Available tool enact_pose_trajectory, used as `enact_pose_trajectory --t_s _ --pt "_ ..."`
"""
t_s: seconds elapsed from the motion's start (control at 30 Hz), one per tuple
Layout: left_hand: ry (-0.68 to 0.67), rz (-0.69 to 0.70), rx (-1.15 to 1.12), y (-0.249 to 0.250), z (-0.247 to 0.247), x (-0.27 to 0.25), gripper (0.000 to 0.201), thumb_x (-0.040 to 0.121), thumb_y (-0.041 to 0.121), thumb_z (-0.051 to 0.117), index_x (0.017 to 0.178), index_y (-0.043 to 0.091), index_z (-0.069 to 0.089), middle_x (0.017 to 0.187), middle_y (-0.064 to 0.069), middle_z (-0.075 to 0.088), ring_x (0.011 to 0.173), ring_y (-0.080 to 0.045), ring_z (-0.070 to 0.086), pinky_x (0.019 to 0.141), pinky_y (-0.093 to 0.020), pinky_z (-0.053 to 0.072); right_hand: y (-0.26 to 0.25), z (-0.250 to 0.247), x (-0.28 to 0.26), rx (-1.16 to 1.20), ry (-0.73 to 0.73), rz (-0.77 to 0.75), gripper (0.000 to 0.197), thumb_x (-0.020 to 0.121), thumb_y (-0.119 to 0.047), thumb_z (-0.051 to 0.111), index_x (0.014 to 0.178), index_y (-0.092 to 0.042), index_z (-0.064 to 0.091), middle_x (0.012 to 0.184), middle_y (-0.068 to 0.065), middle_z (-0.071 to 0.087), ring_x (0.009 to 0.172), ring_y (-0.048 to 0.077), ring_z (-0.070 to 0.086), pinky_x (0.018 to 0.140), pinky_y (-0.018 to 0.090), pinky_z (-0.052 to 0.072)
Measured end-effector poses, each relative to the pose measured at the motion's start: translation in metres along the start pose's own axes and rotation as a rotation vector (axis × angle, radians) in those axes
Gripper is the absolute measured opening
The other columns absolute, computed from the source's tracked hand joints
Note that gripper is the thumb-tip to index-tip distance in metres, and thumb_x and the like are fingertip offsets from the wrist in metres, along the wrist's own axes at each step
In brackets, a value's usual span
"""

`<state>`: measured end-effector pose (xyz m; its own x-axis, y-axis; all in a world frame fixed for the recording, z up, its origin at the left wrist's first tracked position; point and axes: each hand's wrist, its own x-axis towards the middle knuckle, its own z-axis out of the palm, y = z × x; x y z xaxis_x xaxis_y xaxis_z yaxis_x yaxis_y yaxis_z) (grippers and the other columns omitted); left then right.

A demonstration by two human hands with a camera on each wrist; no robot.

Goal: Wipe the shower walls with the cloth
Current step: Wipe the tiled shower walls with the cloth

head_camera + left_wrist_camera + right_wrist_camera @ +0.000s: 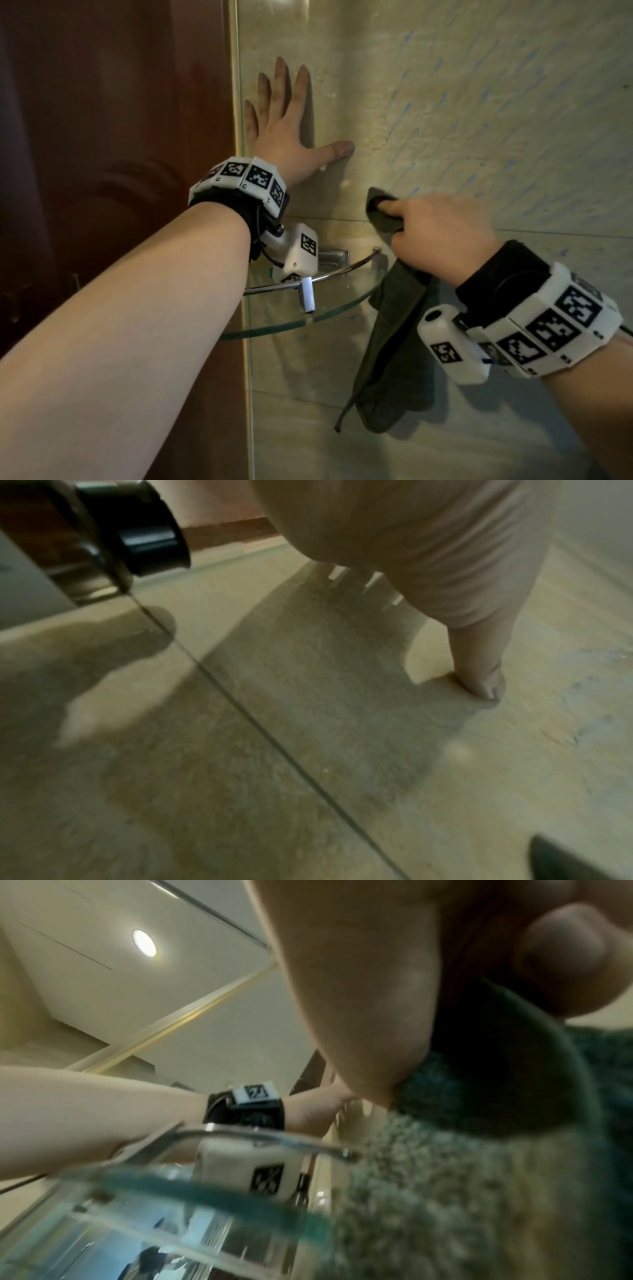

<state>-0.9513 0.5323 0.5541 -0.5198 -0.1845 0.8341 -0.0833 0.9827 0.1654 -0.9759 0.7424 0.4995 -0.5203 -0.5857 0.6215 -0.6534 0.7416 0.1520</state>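
Left hand [281,133] flat, fingers spread, on shower wall [445,102]. Right hand [442,236] beside it grips dark cloth [394,342], hanging below; glass shelf [329,308] between wrists.

Right hand [394,988] around green cloth [479,1150], perhaps touching blurred glass shelf [205,1199].

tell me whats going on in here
A person is cleaning a shower. The left hand is spread flat against the tiled wall, fingers straight, as if for support. The right hand grips a dark green cloth, with one bunched end held up at the wall and the rest hanging down loose. A glass corner shelf with a metal rail sits just below the hands, to the left of the hanging cloth.
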Motion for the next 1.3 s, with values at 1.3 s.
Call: enact_pose_trajectory --t_s 1.3 --pt "0.005 -0.002 0.004 -0.001 -0.002 -0.001 0.112 0.074 0.076 0.053 0.152 0.024 -0.006 0.158 -0.004 -0.021 0.144 -0.027 -0.022 0.115 -0.046 -0.013 -0.027 -0.005 0.013 -0.276 -0.312 -0.165 0.065 0.095 -0.014 0.035 0.146 -0.050 0.017 0.084 -0.001 0.046 0.086 0.020 0.052 0.070 0.031 0.036"
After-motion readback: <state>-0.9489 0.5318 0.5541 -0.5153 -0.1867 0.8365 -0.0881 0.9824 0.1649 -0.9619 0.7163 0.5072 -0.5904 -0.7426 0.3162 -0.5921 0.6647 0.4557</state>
